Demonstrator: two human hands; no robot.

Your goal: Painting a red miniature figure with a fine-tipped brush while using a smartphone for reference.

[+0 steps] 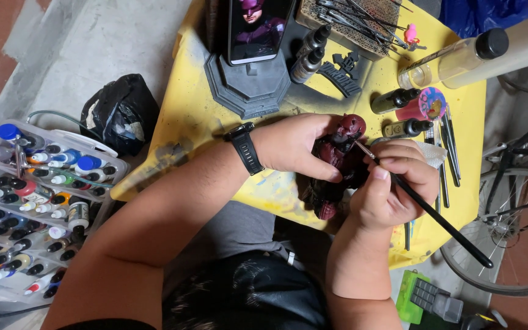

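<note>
1. Sitting far left of the figurine, a clear rack of paint bottles (32, 201) rests beside a black bag (120, 113).
2. Your left hand (294, 146), with a black watch (244, 148) at the wrist, closes around the dark red figurine (337, 162) over the yellow table (184, 110).
3. Your right hand (392, 186) pinches a black paintbrush (435, 217), its tip touching the figurine's head.
4. Behind the figurine, a phone (255, 27) stands on a grey base (245, 82).
5. Right of the figurine lie dropper bottles (398, 98) and spare brushes (450, 143).
</note>
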